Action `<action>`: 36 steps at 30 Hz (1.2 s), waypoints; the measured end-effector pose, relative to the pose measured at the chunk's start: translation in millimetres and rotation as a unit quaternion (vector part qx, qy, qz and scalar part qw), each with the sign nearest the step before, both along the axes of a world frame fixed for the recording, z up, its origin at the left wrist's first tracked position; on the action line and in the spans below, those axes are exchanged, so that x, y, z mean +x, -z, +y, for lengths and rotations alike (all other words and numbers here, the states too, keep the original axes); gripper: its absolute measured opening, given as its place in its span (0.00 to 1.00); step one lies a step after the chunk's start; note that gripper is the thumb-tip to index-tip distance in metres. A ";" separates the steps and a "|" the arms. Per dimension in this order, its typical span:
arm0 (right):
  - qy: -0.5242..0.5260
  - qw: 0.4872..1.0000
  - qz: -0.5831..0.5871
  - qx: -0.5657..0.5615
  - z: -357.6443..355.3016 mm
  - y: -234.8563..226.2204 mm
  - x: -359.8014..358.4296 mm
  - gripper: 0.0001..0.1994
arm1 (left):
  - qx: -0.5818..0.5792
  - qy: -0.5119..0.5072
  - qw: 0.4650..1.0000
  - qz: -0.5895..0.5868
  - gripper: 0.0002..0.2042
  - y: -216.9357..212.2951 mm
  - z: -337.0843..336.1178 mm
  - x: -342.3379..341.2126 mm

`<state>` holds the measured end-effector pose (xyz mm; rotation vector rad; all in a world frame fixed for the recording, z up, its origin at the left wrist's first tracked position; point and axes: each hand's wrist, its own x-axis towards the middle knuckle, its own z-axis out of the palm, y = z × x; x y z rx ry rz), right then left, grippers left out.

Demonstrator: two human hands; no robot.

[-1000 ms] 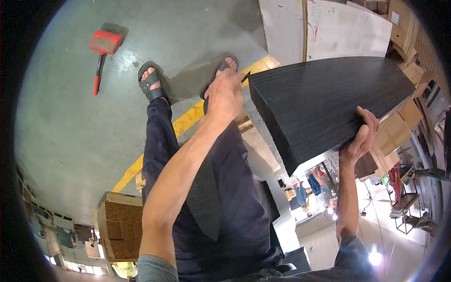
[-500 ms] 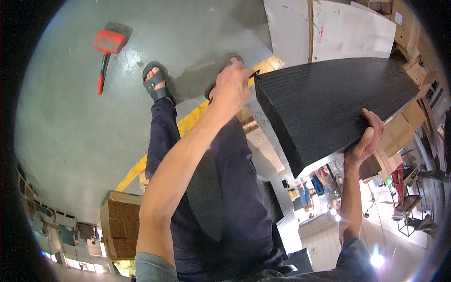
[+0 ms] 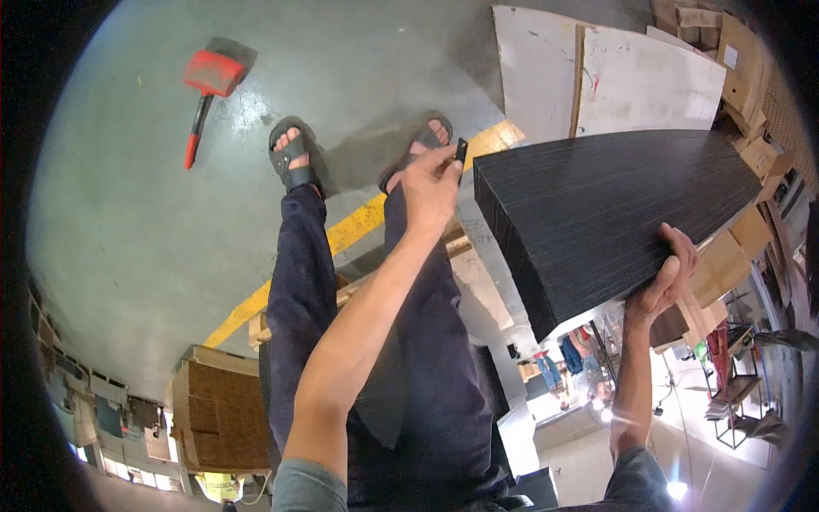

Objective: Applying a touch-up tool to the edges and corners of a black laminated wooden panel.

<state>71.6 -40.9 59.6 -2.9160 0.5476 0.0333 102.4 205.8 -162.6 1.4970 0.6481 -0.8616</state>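
Black panel (image 3: pixel 597 213) runs lengthwise roughly left to right, narrower end rightward.

No writing is legible, even the label (image 3: pixel 730 56) on the carton (image 3: pixel 740 82)

Black tool (image 3: pixel 462 150) (now) more exposed

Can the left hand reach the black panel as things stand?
Likely yes: the left hand appears close to the black panel, with only the small black tool it holds between them.
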 end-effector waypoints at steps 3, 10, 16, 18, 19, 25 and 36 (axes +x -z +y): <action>-0.002 1.000 0.013 -0.007 -4.8 -4.8 1.2 0.25 | -0.001 0.005 0.998 -0.067 0.12 -26.1 -12.4 9.2; 0.001 1.000 0.007 -0.001 -5.5 -6.0 3.2 0.25 | 0.006 -0.003 0.998 -0.060 0.10 -36.9 -7.8 0.6; 0.008 1.000 0.013 -0.006 -2.3 -1.6 1.5 0.25 | 0.008 0.022 0.992 -0.124 0.13 -38.7 -4.8 -5.2; 0.005 1.000 0.011 -0.007 -8.6 -3.8 -1.4 0.25 | -0.038 0.012 0.985 -0.166 0.13 -58.1 -6.3 -16.9; 0.002 1.000 0.009 -0.006 -11.1 -4.4 -2.2 0.25 | -0.061 -0.002 0.989 -0.133 0.13 -62.4 -7.4 -17.7; 0.003 1.000 0.007 0.005 0.4 2.6 0.3 0.25 | 0.051 0.031 0.993 -0.099 0.13 -34.6 -1.5 10.1; 0.003 1.000 0.002 0.006 -1.9 1.1 0.2 0.26 | 0.029 0.056 0.990 -0.126 0.14 -35.3 4.4 14.7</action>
